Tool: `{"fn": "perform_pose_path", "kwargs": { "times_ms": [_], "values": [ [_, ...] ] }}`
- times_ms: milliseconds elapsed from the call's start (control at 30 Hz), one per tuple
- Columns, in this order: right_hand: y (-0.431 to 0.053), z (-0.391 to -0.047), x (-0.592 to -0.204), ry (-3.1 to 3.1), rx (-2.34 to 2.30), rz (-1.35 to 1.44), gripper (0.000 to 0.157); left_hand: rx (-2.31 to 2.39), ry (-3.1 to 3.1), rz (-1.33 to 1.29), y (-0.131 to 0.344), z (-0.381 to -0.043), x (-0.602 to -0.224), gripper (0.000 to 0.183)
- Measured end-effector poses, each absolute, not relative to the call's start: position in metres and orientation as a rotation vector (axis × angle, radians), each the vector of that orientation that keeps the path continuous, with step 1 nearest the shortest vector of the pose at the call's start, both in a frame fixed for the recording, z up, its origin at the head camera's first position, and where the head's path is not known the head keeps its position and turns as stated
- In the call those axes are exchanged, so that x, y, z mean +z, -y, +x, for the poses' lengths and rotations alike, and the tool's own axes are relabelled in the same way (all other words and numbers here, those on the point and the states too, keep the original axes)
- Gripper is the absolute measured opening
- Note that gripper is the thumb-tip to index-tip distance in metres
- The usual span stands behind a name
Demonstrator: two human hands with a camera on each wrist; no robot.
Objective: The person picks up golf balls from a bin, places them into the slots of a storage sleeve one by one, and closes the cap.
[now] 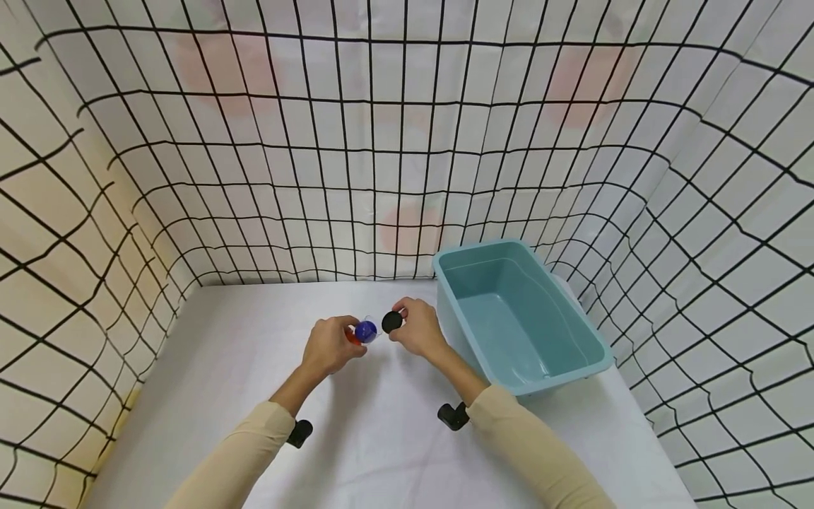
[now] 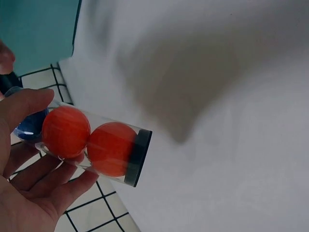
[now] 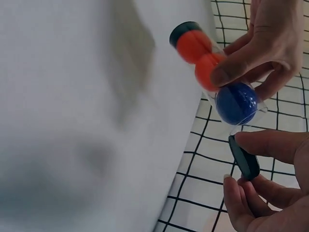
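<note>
My left hand point(image 1: 331, 345) grips a clear plastic tube point(image 2: 111, 118) tilted above the table. Inside it lie two orange balls point(image 2: 66, 131) and, nearest the uncapped end, a blue ball point(image 3: 236, 103). A black cap point(image 2: 138, 157) closes the tube's far end. Between thumb and fingers, my right hand point(image 1: 417, 329) pinches a second black cap point(image 3: 244, 157), held just off the tube's open mouth. In the left wrist view the blue ball is partly covered by the left thumb.
A light blue plastic tub point(image 1: 502, 318) stands on the white table point(image 1: 254, 339), right beside my right hand. Black wire grid panels point(image 1: 381, 141) rise at the back and both sides. Small black devices point(image 1: 453, 416) sit at both wrists.
</note>
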State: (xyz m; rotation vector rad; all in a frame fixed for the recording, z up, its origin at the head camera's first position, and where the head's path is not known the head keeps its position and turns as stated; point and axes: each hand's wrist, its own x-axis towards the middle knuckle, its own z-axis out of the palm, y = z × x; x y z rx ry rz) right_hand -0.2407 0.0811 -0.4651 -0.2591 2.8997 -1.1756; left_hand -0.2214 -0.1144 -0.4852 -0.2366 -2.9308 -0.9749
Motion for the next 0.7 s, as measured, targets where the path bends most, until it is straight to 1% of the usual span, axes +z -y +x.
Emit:
{"fn": "perform_pose_path", "kwargs": {
  "times_ms": [433, 700],
  "values": [
    [-0.079, -0.238, -0.453, -2.911, -1.021, -0.360, 0.043, -0.961, 2.903, -0.277, 0.110, -0.220, -0.485, 0.040],
    [-0.081, -0.241, -0.453, -2.813, -1.117, -0.373, 0.045, -1.018, 2.868, -0.285, 0.104, -0.219, -0.489, 0.039]
  ]
}}
